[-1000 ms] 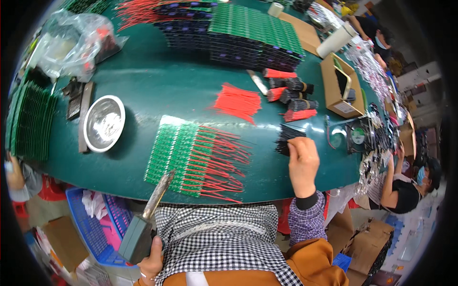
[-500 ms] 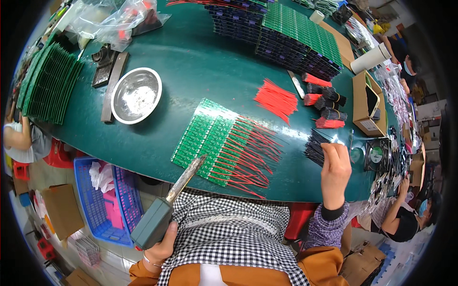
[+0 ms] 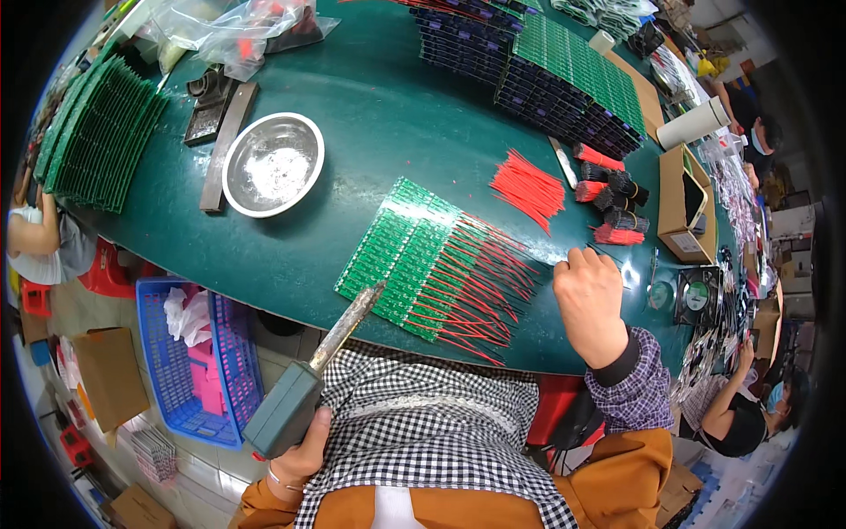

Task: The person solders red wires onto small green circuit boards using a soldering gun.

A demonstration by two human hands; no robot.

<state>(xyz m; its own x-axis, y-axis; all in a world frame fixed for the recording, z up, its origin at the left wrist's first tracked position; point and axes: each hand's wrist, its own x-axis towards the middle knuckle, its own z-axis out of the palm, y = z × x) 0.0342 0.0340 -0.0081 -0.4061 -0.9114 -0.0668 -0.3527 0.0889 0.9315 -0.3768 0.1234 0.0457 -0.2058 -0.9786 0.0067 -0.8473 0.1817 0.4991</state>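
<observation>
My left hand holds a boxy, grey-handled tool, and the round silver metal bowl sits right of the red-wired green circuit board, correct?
No: the head view shows the round silver metal bowl left of the red-wired green circuit board. Your left hand holds the boxy, grey-handled tool.

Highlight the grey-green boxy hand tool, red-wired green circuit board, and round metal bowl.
Grey-green boxy hand tool (image 3: 286,407), head view: housing.
Red-wired green circuit board (image 3: 404,250), head view: bare surface.
Round metal bowl (image 3: 284,133), head view: inner wall.
</observation>
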